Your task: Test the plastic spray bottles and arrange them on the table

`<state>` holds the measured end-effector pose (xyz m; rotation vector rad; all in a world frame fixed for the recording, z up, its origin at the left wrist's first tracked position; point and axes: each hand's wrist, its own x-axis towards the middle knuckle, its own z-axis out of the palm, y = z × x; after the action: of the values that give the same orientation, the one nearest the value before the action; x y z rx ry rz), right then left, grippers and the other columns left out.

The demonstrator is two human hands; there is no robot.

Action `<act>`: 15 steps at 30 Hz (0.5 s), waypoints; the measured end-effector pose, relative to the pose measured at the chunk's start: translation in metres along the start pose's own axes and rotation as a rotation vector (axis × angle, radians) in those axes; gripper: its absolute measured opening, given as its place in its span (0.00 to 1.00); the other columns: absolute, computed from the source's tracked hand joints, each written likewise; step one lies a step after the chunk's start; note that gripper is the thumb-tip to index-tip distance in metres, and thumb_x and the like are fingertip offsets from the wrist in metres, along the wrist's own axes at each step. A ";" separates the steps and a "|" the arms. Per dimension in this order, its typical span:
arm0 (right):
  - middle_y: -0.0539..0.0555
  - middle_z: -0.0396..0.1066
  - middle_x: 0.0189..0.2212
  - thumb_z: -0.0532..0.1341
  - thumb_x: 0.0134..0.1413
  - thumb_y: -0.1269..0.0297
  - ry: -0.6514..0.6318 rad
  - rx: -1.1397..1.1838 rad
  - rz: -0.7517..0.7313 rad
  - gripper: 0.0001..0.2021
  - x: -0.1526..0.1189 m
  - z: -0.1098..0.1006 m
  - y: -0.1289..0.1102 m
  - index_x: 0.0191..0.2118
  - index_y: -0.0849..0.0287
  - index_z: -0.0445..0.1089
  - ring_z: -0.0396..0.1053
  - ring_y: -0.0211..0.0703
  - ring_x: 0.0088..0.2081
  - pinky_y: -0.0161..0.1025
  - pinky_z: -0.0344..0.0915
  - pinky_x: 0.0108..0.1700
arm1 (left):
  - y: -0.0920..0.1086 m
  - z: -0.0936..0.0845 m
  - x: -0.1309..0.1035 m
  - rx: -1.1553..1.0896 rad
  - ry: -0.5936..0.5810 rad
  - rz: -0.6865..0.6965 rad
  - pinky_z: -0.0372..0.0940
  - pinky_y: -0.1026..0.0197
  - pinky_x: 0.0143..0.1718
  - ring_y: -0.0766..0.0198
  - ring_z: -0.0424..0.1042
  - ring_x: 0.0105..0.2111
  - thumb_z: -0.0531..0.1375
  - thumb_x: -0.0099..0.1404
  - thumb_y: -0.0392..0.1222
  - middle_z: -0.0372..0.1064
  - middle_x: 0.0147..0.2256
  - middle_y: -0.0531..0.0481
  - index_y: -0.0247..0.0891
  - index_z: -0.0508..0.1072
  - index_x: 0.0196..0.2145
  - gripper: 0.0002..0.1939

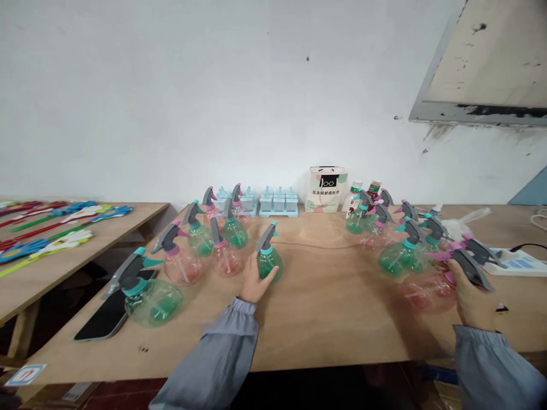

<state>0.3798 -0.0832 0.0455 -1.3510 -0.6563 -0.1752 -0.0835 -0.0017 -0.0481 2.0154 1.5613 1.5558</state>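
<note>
My left hand [255, 280] is wrapped round the round body of a green spray bottle [273, 263], thumb across its front. The bottle stands upright near the table's middle, its grey and teal spray head above my fingers. At the right, my right hand [473, 299] grips a pink spray bottle [429, 293] at its neck, just under the grey and pink spray head; some fingers are hidden and the hand is a little blurred. Left of my left hand stand several pink and green spray bottles, the nearest a green one [154, 302]. More, such as another green spray bottle [397, 256], cluster by my right hand.
A phone [105, 319] lies at the table's left. Light-blue ice-pop moulds [278, 204], a paper bag [326, 191] and small labelled bottles [354, 196] stand along the wall. At right is a white power strip [519, 263]. A side table holds colourful hand-shaped sticks [64, 242].
</note>
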 end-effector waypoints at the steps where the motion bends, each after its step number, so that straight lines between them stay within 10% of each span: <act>1: 0.61 0.75 0.35 0.72 0.27 0.47 0.017 0.026 0.015 0.23 0.004 -0.001 0.003 0.31 0.58 0.77 0.72 0.56 0.41 0.53 0.67 0.46 | 0.000 0.000 0.000 -0.001 0.001 0.001 0.60 0.42 0.56 0.47 0.64 0.57 0.61 0.60 0.56 0.64 0.52 0.36 0.37 0.58 0.59 0.36; 9: 0.50 0.65 0.20 0.71 0.30 0.57 -0.068 -0.202 0.054 0.12 0.023 0.004 0.033 0.22 0.57 0.72 0.67 0.50 0.30 0.52 0.64 0.40 | 0.003 -0.002 -0.001 -0.020 -0.020 0.004 0.59 0.42 0.58 0.47 0.63 0.58 0.61 0.60 0.55 0.64 0.53 0.36 0.37 0.57 0.60 0.35; 15: 0.57 0.72 0.31 0.71 0.32 0.57 -0.044 -0.088 -0.057 0.14 0.020 0.010 0.028 0.28 0.55 0.71 0.71 0.54 0.41 0.49 0.65 0.46 | 0.003 -0.003 -0.001 -0.008 -0.025 0.015 0.60 0.42 0.57 0.46 0.63 0.57 0.61 0.60 0.55 0.64 0.52 0.36 0.37 0.57 0.59 0.35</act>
<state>0.4067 -0.0625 0.0333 -1.4251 -0.7312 -0.2230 -0.0839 -0.0047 -0.0455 2.0392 1.5319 1.5340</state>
